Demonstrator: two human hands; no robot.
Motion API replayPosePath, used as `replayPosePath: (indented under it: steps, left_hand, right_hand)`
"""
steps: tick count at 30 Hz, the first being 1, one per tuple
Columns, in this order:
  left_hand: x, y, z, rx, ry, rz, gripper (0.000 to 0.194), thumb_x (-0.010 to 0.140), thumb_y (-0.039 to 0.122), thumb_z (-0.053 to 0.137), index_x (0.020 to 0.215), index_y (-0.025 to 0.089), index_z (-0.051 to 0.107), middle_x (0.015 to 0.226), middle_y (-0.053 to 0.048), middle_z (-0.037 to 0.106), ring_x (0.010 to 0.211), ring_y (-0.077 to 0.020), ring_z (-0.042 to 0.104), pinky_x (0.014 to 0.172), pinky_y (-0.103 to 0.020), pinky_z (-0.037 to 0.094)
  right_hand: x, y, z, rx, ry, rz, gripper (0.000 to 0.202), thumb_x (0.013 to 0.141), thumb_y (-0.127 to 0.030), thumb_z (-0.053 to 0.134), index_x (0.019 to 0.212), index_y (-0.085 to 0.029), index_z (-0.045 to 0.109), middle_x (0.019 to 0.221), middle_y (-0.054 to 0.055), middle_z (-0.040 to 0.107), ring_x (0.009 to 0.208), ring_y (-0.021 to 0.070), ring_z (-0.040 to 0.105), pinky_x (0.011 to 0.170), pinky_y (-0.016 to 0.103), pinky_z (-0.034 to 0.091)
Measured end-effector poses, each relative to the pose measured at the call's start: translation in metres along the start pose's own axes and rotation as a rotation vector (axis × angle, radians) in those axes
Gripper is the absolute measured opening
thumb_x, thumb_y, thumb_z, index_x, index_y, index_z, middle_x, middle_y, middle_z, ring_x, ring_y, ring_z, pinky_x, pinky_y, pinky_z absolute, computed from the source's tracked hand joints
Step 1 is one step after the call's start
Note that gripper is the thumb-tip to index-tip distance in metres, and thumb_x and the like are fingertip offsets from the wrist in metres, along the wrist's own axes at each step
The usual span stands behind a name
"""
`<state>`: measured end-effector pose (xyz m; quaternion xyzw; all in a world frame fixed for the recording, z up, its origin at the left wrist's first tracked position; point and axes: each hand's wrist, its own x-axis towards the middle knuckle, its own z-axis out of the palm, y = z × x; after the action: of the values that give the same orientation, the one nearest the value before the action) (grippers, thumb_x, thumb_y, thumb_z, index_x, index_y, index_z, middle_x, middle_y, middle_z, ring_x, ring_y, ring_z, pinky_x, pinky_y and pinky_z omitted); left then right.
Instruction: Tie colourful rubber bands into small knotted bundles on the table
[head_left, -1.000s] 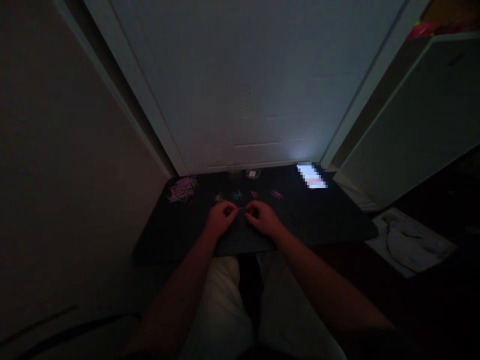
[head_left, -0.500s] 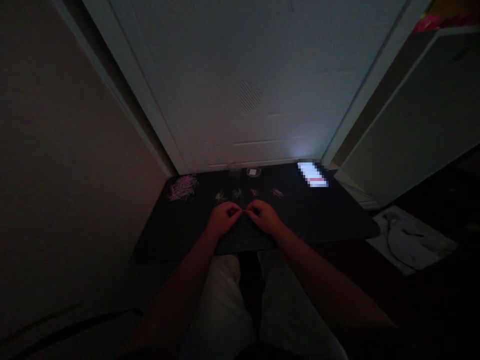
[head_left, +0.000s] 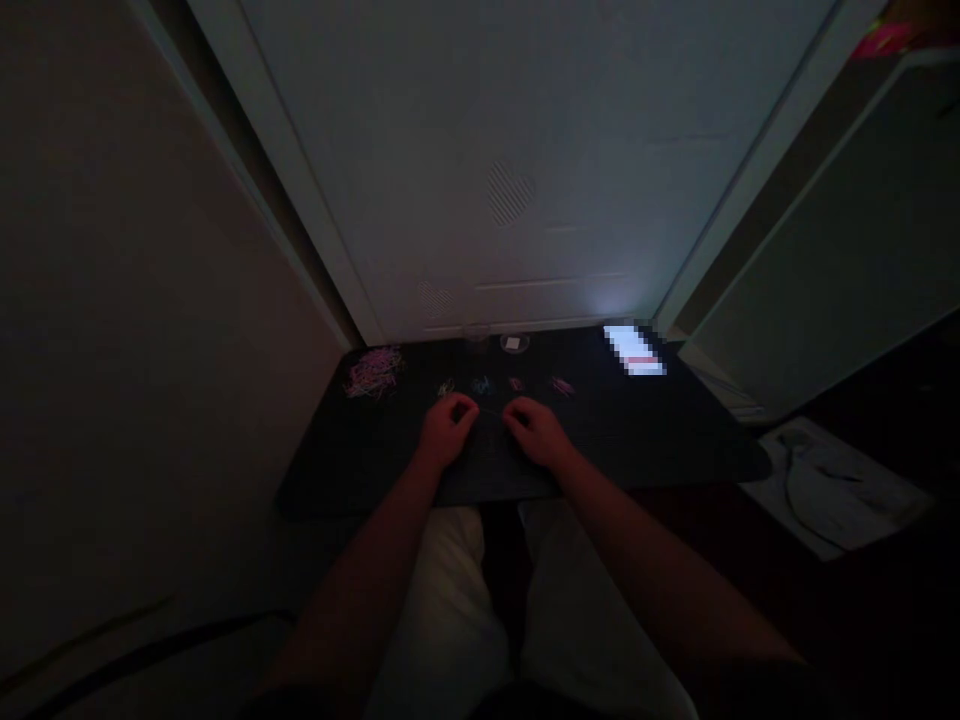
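Observation:
Pinched between the fingertips of my left hand (head_left: 448,425) is one end of a thin strand (head_left: 491,412) that looks like a rubber band. My right hand (head_left: 534,428) pinches its other end, so the strand spans the short gap between the hands. Both hands are low over the dark table (head_left: 637,440). Just beyond them lies a row of small piles of similar thin pieces: a pale yellowish one (head_left: 446,387), a blue one (head_left: 481,385), a reddish one (head_left: 516,383) and a pink one (head_left: 561,386). Dim light hides finer detail.
A larger mixed pink and purple pile (head_left: 373,371) lies at the table's left end. At the back stand a clear container (head_left: 476,338) and a round clear lid (head_left: 515,344) with a white square. A lit phone (head_left: 634,349) lies at right. The white panel (head_left: 420,150) rises behind.
My hands have moved apart, and the strand between them now shows as a longer line. The whole view has shifted slightly, with the table appearing farther right.

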<state>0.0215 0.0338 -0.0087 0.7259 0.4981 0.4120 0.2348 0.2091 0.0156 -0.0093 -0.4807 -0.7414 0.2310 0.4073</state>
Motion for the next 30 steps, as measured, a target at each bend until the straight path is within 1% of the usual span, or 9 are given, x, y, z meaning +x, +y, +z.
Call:
replayPosePath:
  steps: [2, 4, 11, 15, 17, 22, 30]
  left_hand:
    - [0.0005, -0.0013, -0.0003, -0.011, 0.044, -0.020, 0.013, 0.079, 0.030, 0.055, 0.081, 0.018, 0.061, 0.080, -0.001, 0.064, 0.072, -0.0141, 0.057, 0.064, -0.026, 0.045]
    - [0.0006, -0.0014, -0.0005, -0.014, 0.064, -0.031, 0.013, 0.079, 0.030, 0.055, 0.080, 0.018, 0.061, 0.080, -0.001, 0.064, 0.073, -0.0143, 0.057, 0.065, -0.027, 0.045]
    - [-0.0006, 0.0023, -0.0002, -0.025, 0.046, -0.035, 0.012, 0.077, 0.030, 0.057, 0.078, 0.019, 0.061, 0.076, 0.000, 0.063, 0.070, -0.0136, 0.056, 0.065, -0.026, 0.044]
    - [0.0009, 0.0008, -0.0020, -0.121, 0.153, -0.112, 0.013, 0.077, 0.030, 0.056, 0.078, 0.018, 0.059, 0.073, 0.000, 0.060, 0.066, -0.0121, 0.054, 0.063, -0.025, 0.043]
    - [0.0015, 0.0000, -0.0025, -0.153, 0.182, -0.135, 0.013, 0.078, 0.030, 0.056, 0.079, 0.017, 0.058, 0.072, 0.001, 0.058, 0.065, -0.0114, 0.053, 0.062, -0.024, 0.043]
    - [0.0011, -0.0004, -0.0013, -0.141, 0.147, -0.113, 0.014, 0.079, 0.031, 0.055, 0.080, 0.018, 0.057, 0.073, 0.001, 0.057, 0.066, -0.0110, 0.052, 0.062, -0.023, 0.042]
    - [0.0014, 0.0006, -0.0011, -0.141, 0.142, -0.131, 0.014, 0.076, 0.031, 0.057, 0.081, 0.017, 0.058, 0.073, 0.000, 0.059, 0.065, -0.0108, 0.054, 0.062, -0.023, 0.043]
  right_hand:
    - [-0.0002, -0.0009, -0.0005, 0.004, 0.003, 0.001, 0.009, 0.079, -0.019, 0.050, 0.073, -0.018, 0.057, 0.074, 0.001, 0.057, 0.071, 0.0142, 0.051, 0.064, 0.026, 0.038]
    - [-0.0005, -0.0013, -0.0005, 0.013, 0.009, -0.001, 0.009, 0.079, -0.020, 0.050, 0.073, -0.018, 0.057, 0.074, 0.001, 0.057, 0.071, 0.0140, 0.051, 0.064, 0.025, 0.038]
    - [-0.0008, 0.0007, -0.0001, 0.034, 0.021, 0.021, 0.010, 0.078, -0.022, 0.049, 0.072, -0.018, 0.056, 0.072, 0.001, 0.055, 0.070, 0.0139, 0.051, 0.063, 0.025, 0.038]
    - [-0.0012, 0.0009, -0.0012, 0.071, 0.073, 0.103, 0.011, 0.078, -0.024, 0.048, 0.072, -0.018, 0.055, 0.069, 0.000, 0.054, 0.066, 0.0133, 0.050, 0.060, 0.025, 0.037]
    - [-0.0012, 0.0007, -0.0012, 0.082, 0.084, 0.139, 0.011, 0.078, -0.026, 0.048, 0.071, -0.018, 0.054, 0.067, -0.001, 0.053, 0.062, 0.0126, 0.049, 0.058, 0.024, 0.037]
    - [-0.0008, -0.0004, 0.0003, 0.052, 0.058, 0.154, 0.010, 0.077, -0.026, 0.050, 0.073, -0.018, 0.054, 0.065, -0.001, 0.053, 0.059, 0.0117, 0.048, 0.055, 0.023, 0.036]
    - [-0.0011, -0.0052, -0.0020, -0.019, 0.022, 0.155, 0.010, 0.076, -0.025, 0.050, 0.071, -0.018, 0.054, 0.065, -0.001, 0.055, 0.060, 0.0114, 0.048, 0.056, 0.023, 0.035]
